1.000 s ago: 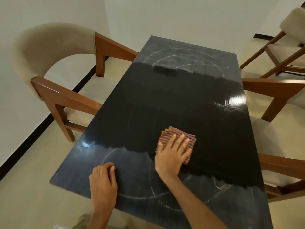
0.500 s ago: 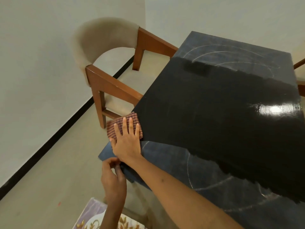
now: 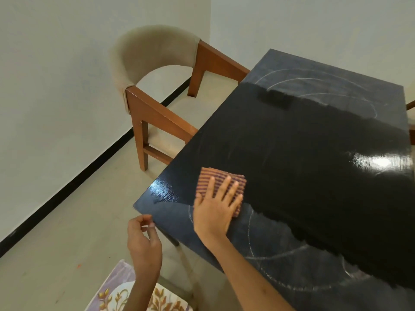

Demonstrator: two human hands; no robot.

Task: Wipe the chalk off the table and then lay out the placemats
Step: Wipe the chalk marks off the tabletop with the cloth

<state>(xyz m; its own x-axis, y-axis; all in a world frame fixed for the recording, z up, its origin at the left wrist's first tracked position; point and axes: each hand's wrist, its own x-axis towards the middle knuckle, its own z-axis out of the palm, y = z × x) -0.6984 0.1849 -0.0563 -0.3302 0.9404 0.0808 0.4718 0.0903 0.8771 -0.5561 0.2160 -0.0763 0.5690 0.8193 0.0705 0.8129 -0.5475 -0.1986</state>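
Observation:
The black table (image 3: 303,153) is wet and glossy across its middle. Chalk lines (image 3: 314,88) curve over the far end, and more chalk arcs (image 3: 280,254) mark the dusty near end. A folded brown striped cloth (image 3: 219,181) lies near the table's left edge. My right hand (image 3: 215,209) presses flat on it with fingers spread. My left hand (image 3: 143,243) hovers just off the near left corner, fingers loosely curled, holding nothing. A floral placemat (image 3: 116,292) shows at the bottom, below my left forearm.
A wooden armchair (image 3: 157,86) with a beige padded back stands at the table's left side. Another chair's wooden arm (image 3: 411,122) pokes in at the right edge. White walls with a black skirting line the beige floor on the left.
My right hand slid the cloth left to the table's edge, then back right a little onto the top. My left hand came off the table and now hangs beside the corner.

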